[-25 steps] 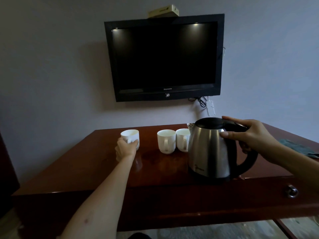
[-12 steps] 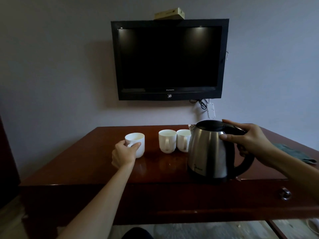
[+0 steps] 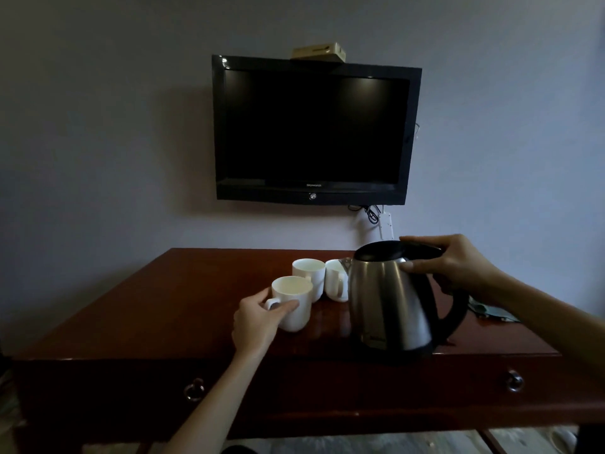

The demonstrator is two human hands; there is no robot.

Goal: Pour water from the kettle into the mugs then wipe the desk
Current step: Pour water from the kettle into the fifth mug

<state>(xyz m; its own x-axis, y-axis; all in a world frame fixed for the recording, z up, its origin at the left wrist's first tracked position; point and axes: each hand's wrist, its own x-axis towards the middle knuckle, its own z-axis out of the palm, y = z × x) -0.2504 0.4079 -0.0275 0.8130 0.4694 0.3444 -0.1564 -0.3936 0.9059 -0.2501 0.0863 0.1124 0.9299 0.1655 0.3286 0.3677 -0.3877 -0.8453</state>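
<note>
Three white mugs [image 3: 308, 279] and one steel kettle [image 3: 389, 303] are standing on the desk [image 3: 131, 316].
Left hand [image 3: 258, 319] is gripping the nearest mug [image 3: 292, 303] by its handle; right hand [image 3: 455, 263] is grasping the kettle's top near the front edge.

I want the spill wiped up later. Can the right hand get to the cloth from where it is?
Probably yes. The cloth lies on the desk just behind the right hand, with nothing between them. But that hand now grips the kettle handle, so it must let go first.
</note>
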